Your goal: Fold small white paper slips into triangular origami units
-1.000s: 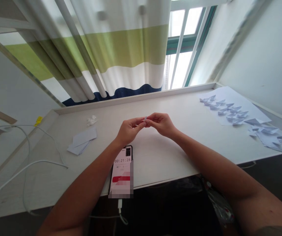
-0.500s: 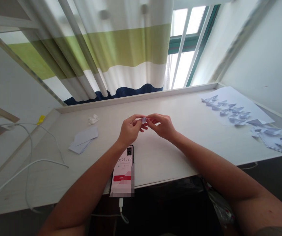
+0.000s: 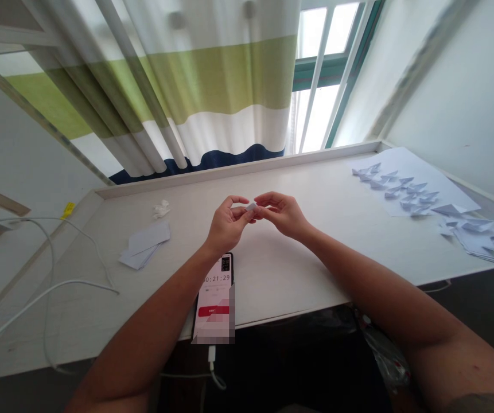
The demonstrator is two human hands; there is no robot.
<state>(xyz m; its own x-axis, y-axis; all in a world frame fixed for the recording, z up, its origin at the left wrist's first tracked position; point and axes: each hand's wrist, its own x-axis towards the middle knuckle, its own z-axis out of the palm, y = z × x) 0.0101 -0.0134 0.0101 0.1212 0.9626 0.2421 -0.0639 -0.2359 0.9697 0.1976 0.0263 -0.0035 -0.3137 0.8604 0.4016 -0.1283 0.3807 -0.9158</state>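
Between my fingertips is a small folded piece of white paper, raised over the middle of the desk. My left hand pinches it from the left, thumb in front. My right hand grips its right side between thumb and fingers. The fingers cover much of the paper, so its exact folded shape is hard to make out. Several folded paper boats stand in rows at the right, on a large white sheet.
A phone showing a timer lies by my left forearm at the front edge, with a cable plugged in. Loose paper slips and a crumpled paper lie on the left. White cables loop over the desk's left side.
The folded paper has turned between my fingers and now sits tilted. My left index finger has lifted away from it. The view has shifted slightly.
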